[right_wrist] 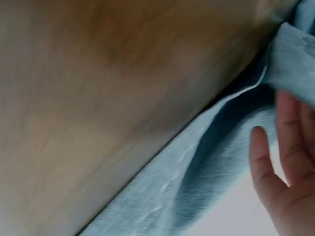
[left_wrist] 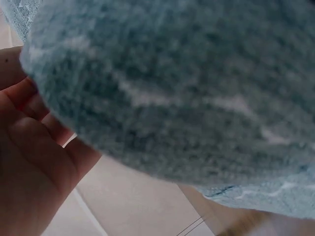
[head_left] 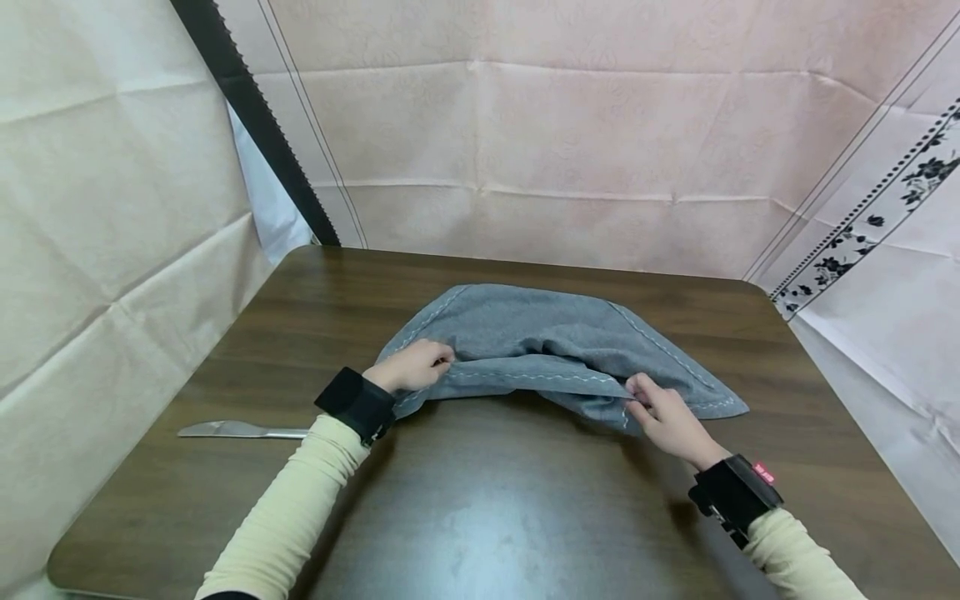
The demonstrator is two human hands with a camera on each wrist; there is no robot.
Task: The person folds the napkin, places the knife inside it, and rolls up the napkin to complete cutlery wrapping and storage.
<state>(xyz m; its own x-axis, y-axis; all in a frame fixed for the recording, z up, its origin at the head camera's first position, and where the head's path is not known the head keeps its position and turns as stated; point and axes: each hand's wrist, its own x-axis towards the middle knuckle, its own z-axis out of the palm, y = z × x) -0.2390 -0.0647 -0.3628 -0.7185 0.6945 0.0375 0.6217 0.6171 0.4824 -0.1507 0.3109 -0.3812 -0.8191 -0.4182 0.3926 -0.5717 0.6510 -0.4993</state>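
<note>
A blue-grey cloth (head_left: 540, 321) with white stitching along its edges lies bunched and partly folded over on the table. My left hand (head_left: 414, 365) grips its left side, the fingers curled in at the front fold. In the left wrist view the cloth (left_wrist: 172, 98) fills most of the picture, hiding the fingertips of the left hand (left_wrist: 39, 157). At the right end of the fold, my right hand (head_left: 667, 417) pinches the stitched edge. Close up in the right wrist view, the fingers of the right hand (right_wrist: 295, 167) reach up to a raised flap of the cloth (right_wrist: 295, 64).
A table knife (head_left: 232, 429) lies to the left, its right end hidden behind the left forearm. Brown wood-grain tabletop (head_left: 465, 500) extends in front of the cloth. Pale hanging sheets (head_left: 570, 133) surround the table at the back and sides.
</note>
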